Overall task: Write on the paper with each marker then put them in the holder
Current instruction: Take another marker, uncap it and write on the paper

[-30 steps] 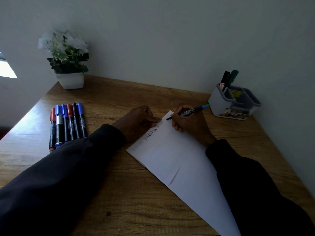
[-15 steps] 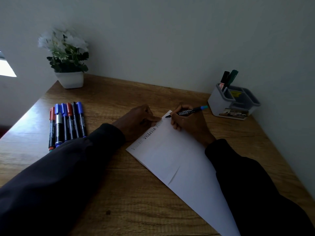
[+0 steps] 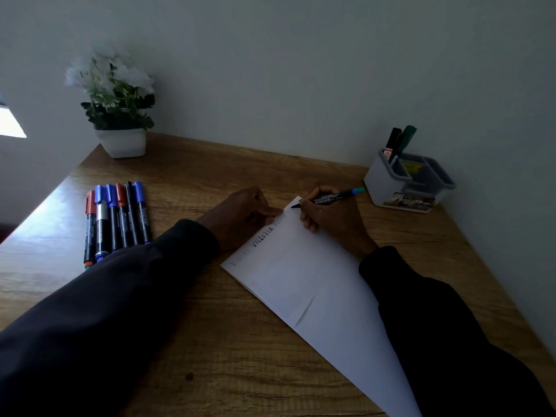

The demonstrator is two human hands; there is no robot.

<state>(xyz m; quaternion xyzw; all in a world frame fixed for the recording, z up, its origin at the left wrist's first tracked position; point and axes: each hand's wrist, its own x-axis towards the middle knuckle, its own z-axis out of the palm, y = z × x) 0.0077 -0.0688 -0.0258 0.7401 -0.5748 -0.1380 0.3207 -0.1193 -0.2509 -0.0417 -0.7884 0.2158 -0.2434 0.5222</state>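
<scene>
The paper [image 3: 316, 281] lay slantwise on the wooden table [image 3: 210, 341], with a line of writing along its far-left edge. At the far-left corner we saw a flowering plant in a white pot [image 3: 120, 115]. A row of capped markers [image 3: 117, 218] lay side by side at the left. The grey-and-white holder [image 3: 388, 185] stood far right, apart from the sheet, with two markers [image 3: 400, 139] upright in it. The left hand [image 3: 240, 215] pressed the paper's edge with a fingertip and clasped nothing. The right hand [image 3: 331, 219] pinched a black marker with a teal end [image 3: 331, 199], its tip on the paper's far corner.
</scene>
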